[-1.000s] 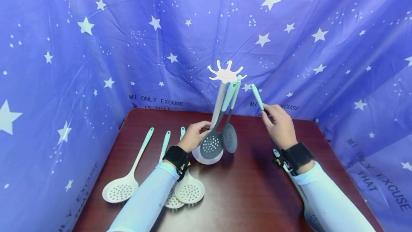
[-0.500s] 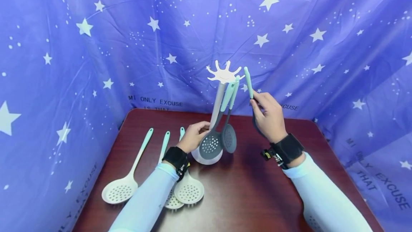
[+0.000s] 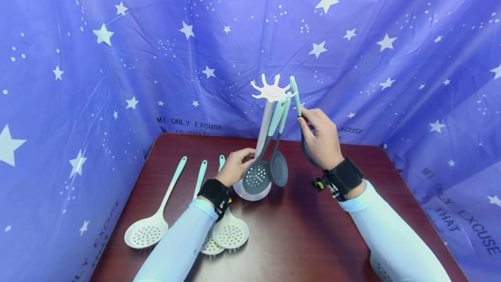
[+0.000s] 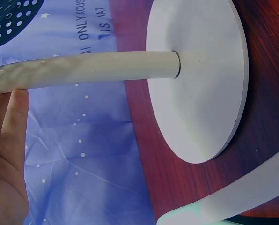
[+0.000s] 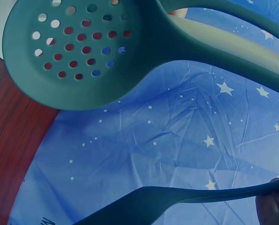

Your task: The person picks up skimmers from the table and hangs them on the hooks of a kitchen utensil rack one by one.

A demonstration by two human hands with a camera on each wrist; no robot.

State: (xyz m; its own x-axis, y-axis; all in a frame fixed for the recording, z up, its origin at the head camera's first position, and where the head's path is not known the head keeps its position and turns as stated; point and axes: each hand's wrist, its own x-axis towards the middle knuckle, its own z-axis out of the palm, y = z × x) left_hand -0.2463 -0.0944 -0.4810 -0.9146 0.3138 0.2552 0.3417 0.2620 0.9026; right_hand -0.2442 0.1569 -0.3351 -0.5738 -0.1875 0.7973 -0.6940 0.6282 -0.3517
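Note:
My left hand [image 3: 234, 168] holds the pole of a white utensil stand [image 3: 265, 125]; in the left wrist view, fingertips [image 4: 18, 99] meet the pole above its round base [image 4: 200, 112]. Two dark grey skimmers, one large [image 3: 250, 185] and one smaller [image 3: 279, 171], hang by mint handles from the stand's right side. My right hand [image 3: 322, 138] pinches a dark grey utensil with a mint handle [image 3: 295, 95], raised beside the stand's hooks. The handle's top overlaps a hook tip. In the right wrist view, this utensil [image 5: 163, 196] shows nearly edge-on.
Several white skimmers with mint handles lie on the left of the dark red table [image 3: 301, 238], one [image 3: 146, 229] apart and another [image 3: 231, 229] overlapping its neighbour. Another grey skimmer [image 3: 379, 268] lies partly hidden under the right sleeve. A starry blue curtain [image 3: 219, 47] surrounds the table.
My right hand has moved left and up with the grey utensil, bringing its handle from right of the stand to the hooks. The left hand stays on the pole.

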